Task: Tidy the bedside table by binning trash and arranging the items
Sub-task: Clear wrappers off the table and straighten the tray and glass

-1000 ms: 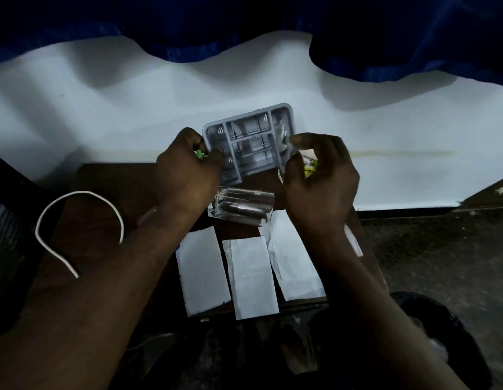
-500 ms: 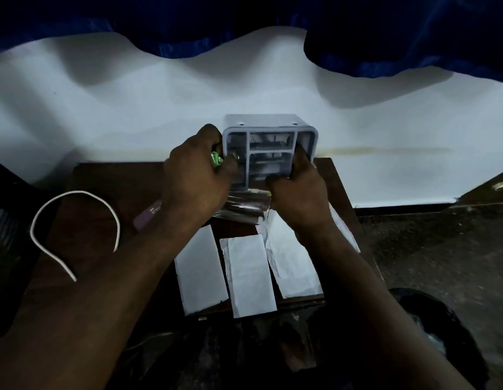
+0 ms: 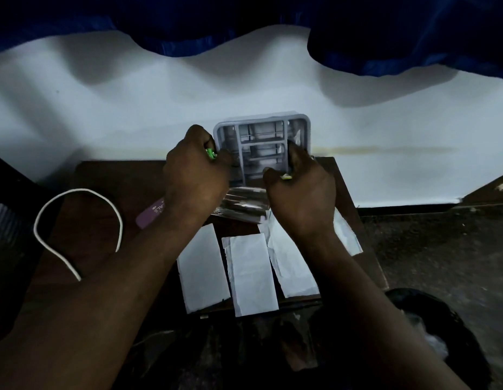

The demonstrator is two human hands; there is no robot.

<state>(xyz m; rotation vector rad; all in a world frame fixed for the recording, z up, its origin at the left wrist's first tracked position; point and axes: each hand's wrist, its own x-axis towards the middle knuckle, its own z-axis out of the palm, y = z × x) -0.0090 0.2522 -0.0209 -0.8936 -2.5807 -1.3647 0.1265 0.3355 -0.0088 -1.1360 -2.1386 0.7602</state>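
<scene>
A grey plastic organiser tray (image 3: 263, 136) with several compartments stands at the back of the dark wooden bedside table (image 3: 104, 192), open side facing me. My left hand (image 3: 195, 175) grips its left edge and also holds a small green item (image 3: 210, 153). My right hand (image 3: 299, 192) grips the tray's lower right edge, with a small yellow-green item (image 3: 286, 176) in its fingers. Just in front of the tray lies a clear shiny wrapper (image 3: 243, 206), partly hidden by both hands.
Three white paper strips (image 3: 251, 273) lie along the table's front edge, a fourth paper (image 3: 345, 235) at the right. A purple item (image 3: 151, 215) pokes out under my left wrist. A white cable (image 3: 76, 220) loops at the left. A dark bin (image 3: 441, 342) stands at the lower right.
The tray has gone from tilted above the table to standing at the table's back edge. Both hands came down with it and still hold its sides.
</scene>
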